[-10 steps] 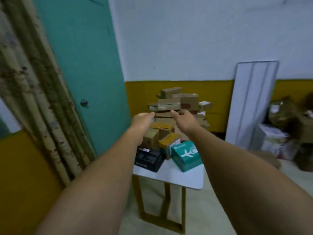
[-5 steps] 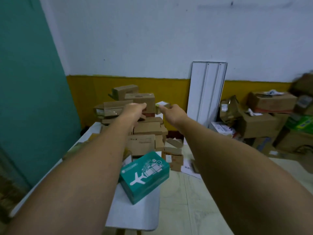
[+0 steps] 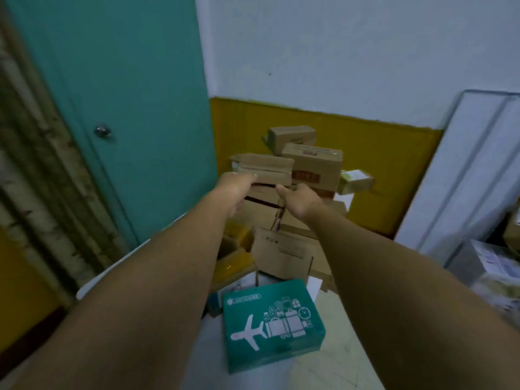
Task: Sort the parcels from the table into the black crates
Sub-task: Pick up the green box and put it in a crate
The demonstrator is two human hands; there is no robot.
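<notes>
On white table (image 3: 197, 358), stacked parcels (image 3: 284, 215), teal door (image 3: 126, 108) behind

Two bare forearms, extended forward from the lower corners of the view and converging toward the centre. Left arm enters at 7 o'clock, runs toward 1 o'clock; left hand (image 3: 235, 190) at its end, back of hand facing the camera, fingers curled forward, fingertips blurred. Right arm enters at 4 o'clock, runs toward 11 o'clock; right hand (image 3: 299, 199) with thumb raised toward 11 o'clock, fingers hidden beyond the palm. Hands near each other, apart.
</notes>
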